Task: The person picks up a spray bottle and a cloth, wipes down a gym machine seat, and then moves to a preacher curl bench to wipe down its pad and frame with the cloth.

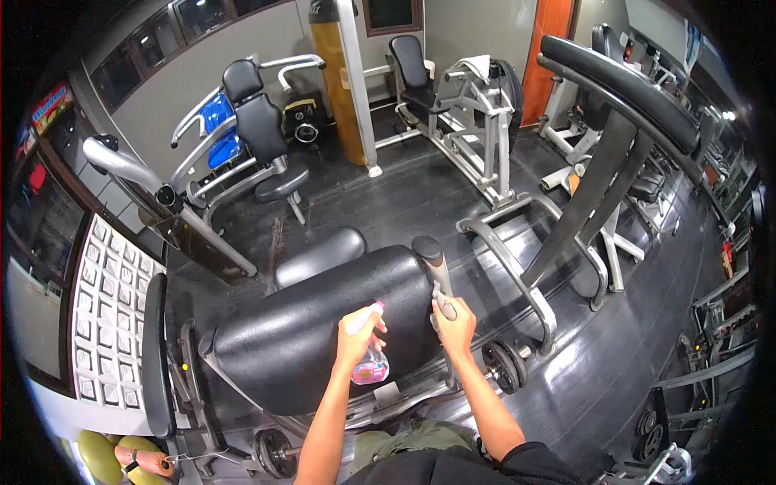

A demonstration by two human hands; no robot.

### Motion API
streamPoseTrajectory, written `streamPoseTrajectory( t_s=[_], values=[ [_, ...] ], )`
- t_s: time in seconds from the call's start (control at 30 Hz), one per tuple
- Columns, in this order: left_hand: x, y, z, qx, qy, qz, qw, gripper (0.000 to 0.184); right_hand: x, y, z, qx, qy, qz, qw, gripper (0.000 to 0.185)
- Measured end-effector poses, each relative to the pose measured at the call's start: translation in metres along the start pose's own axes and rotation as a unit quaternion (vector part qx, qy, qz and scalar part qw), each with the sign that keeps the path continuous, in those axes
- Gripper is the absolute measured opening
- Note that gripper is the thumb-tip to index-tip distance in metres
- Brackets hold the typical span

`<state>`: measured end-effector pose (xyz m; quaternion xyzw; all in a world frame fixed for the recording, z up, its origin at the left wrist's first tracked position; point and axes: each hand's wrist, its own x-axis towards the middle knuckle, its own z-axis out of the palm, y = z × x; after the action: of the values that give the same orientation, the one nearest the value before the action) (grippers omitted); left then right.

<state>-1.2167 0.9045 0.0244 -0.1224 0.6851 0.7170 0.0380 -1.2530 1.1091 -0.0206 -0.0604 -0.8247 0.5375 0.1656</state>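
Far to the left of both grips, a white panel (pixel 117 323) of raised square blocks is seen at the wall; its blocks cannot be counted surely. Nearer the left grip, one narrow black pad (pixel 156 356) is seen edge-on. Well beyond that grip, to its left, one seat machine (pixel 260 117) is fitted with black cushions and pale metal arms.

To the left of the left grip and beneath it, one big pad (pixel 291 339) is spread, its black cover smooth, faintly shiny and rounded over the top. Just past its far edge, one small pad (pixel 321 257) in similar black is placed.

By the left hand (pixel 360 335), one bottle (pixel 372 370) is held, the fingers being closed around its upper part. The pink nozzle (pixel 378 306) is pointed away above the fist; the clear, bulging body, marked with a pink label, is hung below it, over the big pad. Whether the pad is touched by the bottle cannot be told.

By the right hand (pixel 455 325), just right of the bottle, one crumpled grey cloth (pixel 445 309) is gripped narrowly. Just beyond that grip, one metal post (pixel 437 273) is topped with a round black cap.

Right of the right grip and lower, dark round plates (pixel 505 368) are mounted, at least two being visible.
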Motion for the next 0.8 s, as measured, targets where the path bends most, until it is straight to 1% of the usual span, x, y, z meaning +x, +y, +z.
streamPoseTrajectory(
  t_s=[0.1,0.17,0.23,0.33,0.4,0.47,0.5,0.53,0.63,0.67,0.73,0.8],
  values=[
    [0.001,-0.003,-0.002,-0.002,-0.004,0.005,1.0,0.036,-0.035,0.02,-0.011,-0.042,-0.005,-0.026,0.999,0.02],
    [0.001,-0.005,-0.003,-0.003,-0.003,0.004,1.0,0.035,-0.06,0.044,-0.015,-0.043,-0.017,-0.036,0.998,0.019],
    [0.002,-0.006,-0.003,-0.004,-0.004,0.003,1.0,0.035,-0.067,0.049,-0.019,-0.045,-0.029,-0.056,0.997,0.018],
    [0.001,-0.005,-0.003,0.008,-0.005,-0.006,1.0,0.035,-0.048,0.042,-0.017,-0.018,-0.034,-0.067,0.997,0.018],
    [0.0,-0.002,-0.002,-0.001,0.003,0.006,1.0,0.032,-0.031,0.031,-0.01,-0.017,-0.022,-0.062,0.998,0.02],
    [0.002,-0.007,-0.004,0.005,0.0,0.005,1.0,0.032,-0.021,0.022,-0.002,-0.014,0.007,-0.117,0.993,0.021],
    [0.002,-0.007,-0.005,0.007,0.001,0.007,1.0,0.031,-0.019,0.02,0.001,-0.014,0.013,-0.141,0.99,0.026],
    [0.001,-0.006,-0.004,0.01,0.001,0.005,1.0,0.031,-0.022,0.02,0.002,-0.012,0.013,-0.138,0.99,0.026],
    [0.0,-0.004,-0.004,-0.012,0.006,-0.003,1.0,0.028,-0.034,0.025,-0.002,-0.044,-0.016,-0.209,0.977,0.04],
    [0.0,-0.003,-0.004,-0.011,0.003,-0.008,1.0,0.028,-0.041,0.03,-0.006,-0.044,-0.016,-0.207,0.977,0.04],
    [-0.006,0.002,-0.001,-0.009,0.0,-0.014,1.0,0.028,-0.054,0.039,-0.014,-0.062,-0.075,-0.181,0.979,0.04],
    [-0.018,0.007,0.005,0.092,-0.012,-0.016,0.996,0.027,-0.058,0.048,-0.023,-0.055,-0.081,-0.167,0.981,0.037]
  ],
)
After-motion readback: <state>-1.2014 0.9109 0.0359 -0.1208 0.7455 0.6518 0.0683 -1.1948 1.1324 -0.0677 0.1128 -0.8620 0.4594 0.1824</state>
